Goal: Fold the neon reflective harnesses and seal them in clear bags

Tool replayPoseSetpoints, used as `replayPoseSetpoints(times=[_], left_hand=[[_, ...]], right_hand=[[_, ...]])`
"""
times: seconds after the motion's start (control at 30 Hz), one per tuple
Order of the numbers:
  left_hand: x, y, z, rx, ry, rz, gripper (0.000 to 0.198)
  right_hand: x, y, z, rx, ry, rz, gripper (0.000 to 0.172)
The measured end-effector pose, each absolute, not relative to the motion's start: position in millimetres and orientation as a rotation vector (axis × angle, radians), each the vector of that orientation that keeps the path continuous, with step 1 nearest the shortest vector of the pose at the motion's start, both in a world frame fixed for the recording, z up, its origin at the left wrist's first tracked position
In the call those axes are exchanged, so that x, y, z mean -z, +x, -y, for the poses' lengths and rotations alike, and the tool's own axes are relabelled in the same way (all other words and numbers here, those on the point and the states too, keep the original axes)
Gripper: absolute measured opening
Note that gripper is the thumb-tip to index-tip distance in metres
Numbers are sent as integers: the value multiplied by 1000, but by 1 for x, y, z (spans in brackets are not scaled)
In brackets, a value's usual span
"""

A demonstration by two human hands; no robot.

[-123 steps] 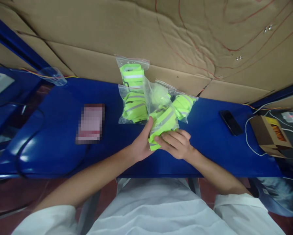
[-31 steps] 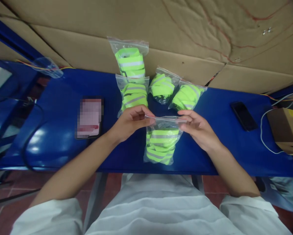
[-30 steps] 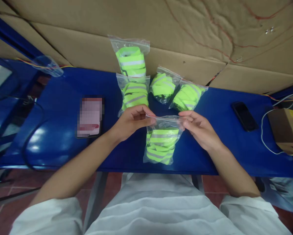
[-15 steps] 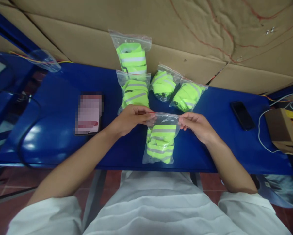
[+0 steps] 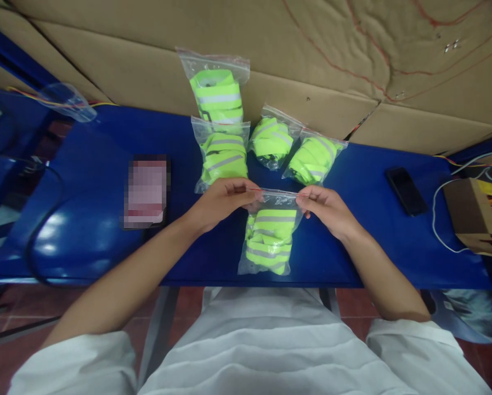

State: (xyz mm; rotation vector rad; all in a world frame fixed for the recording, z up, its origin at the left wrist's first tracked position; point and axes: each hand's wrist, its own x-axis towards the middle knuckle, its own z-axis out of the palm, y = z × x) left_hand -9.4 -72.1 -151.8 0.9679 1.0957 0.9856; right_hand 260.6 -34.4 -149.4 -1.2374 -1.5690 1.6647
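Observation:
A clear zip bag with folded neon-yellow, grey-striped material inside lies near the front edge of the blue table. My left hand pinches the left end of its red-lined top strip. At the right end of that strip, my right hand has thumb and fingers closed on the plastic. Just beyond my left hand is a similar filled bag, overlapping another bag behind it. Two more filled bags, one rounder and one tilted, lie side by side beyond the held bag.
A phone-like object with a blurred screen lies at left. To the right are a black phone, a white cable and an open cardboard box. A clear plastic cup lies at back left; cardboard lines the back.
The view has shifted slightly. Both hands keep their grip on the bag's top strip, and my right hand's fingers have moved slightly left along it.

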Motion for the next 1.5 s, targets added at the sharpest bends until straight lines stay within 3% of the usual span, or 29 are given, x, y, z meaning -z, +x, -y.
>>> replayPoseSetpoints(times=[0.4,0.7,1.1,1.5], left_hand=[[160,4,79,-1020,1070,-1103,42],[159,7,84,-1028,1222,-1098,33],[158,14,90,-978,1291,-1109,37],[160,19,93,-983,1354,-1118,37]], right_hand=[[149,253,42,-1514,-1203,1685,37],[143,251,47,-1422,-1156,1827,22],[138,248,54,-1307,-1078,1975,11],[140,243,58,-1339,-1022,2027,13]])
